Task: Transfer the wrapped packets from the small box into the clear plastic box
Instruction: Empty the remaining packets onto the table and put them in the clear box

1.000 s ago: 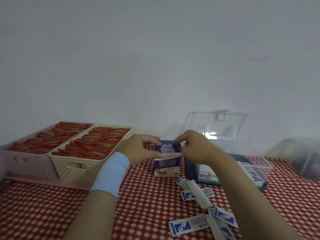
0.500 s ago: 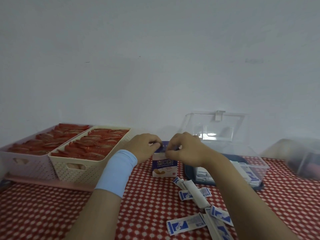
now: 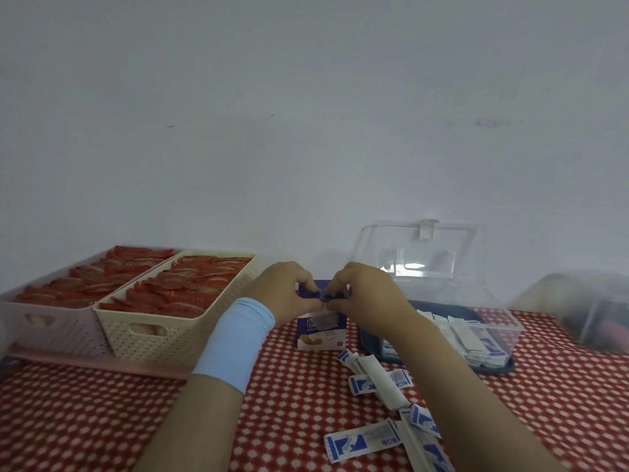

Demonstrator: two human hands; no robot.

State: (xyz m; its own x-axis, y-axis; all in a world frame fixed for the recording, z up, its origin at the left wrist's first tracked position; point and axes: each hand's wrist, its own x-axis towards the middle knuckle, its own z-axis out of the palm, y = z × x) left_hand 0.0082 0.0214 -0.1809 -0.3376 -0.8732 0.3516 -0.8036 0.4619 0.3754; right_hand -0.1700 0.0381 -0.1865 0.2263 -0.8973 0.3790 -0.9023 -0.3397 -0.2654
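While the small box (image 3: 321,332) stands upright, your left hand (image 3: 284,296) and right hand (image 3: 369,299) pinch its top flaps, fingers (image 3: 335,284) curled; clear plastic box (image 3: 503,323) just right of it.

The small purple-and-white cardboard box (image 3: 321,332) is standing on the red-checked table (image 3: 102,420), directly under the fingers (image 3: 306,284). To the fingers' left, a cream perforated plastic basket (image 3: 170,321) and a pale pink plastic basket (image 3: 51,321) are sitting side by side. To their right, the clear plastic box (image 3: 503,323) is holding white paper-wrapped packets (image 3: 476,338). Loose packets (image 3: 362,441) are lying nearer than the fingers.
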